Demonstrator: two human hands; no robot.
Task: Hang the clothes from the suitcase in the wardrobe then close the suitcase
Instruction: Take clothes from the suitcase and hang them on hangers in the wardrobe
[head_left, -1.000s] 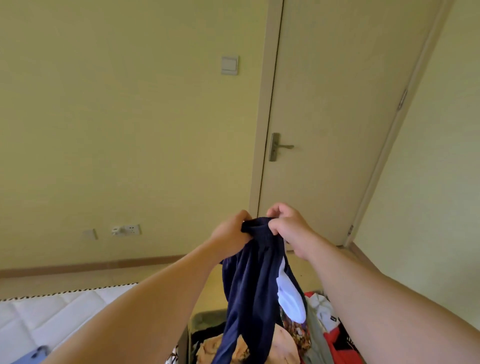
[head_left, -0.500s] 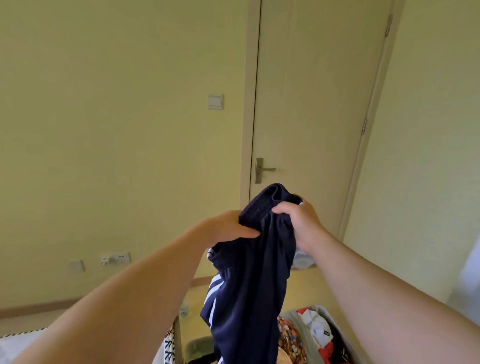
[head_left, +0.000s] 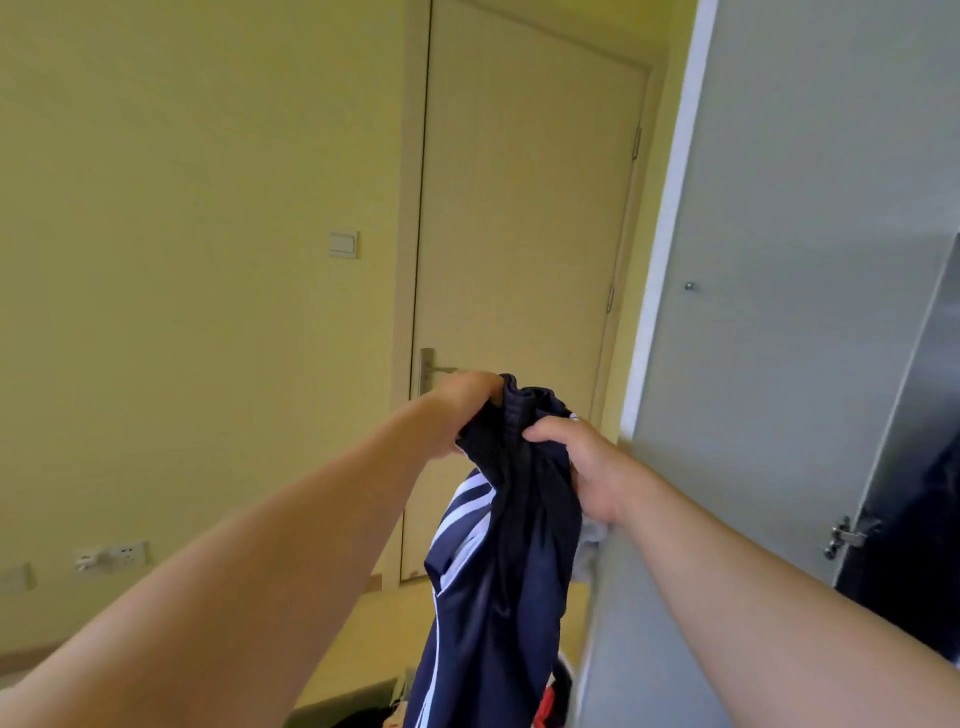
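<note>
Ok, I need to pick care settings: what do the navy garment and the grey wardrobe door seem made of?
Navy garment: probably smooth polyester-type sports knit; faint sheen, limp folds, ribbed waistband, white stripes. Grey wardrobe door: likely matt laminated board; flat, even colour, small metal knob. Core not visible.

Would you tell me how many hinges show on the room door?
2, both on the right edge of the door: the upper hinge and the middle hinge; a lower one may be hidden.

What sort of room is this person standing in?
Probably a bedroom: a grey wardrobe door on the right, a closed room door with a lever handle ahead, and a navy striped garment held up.
</note>
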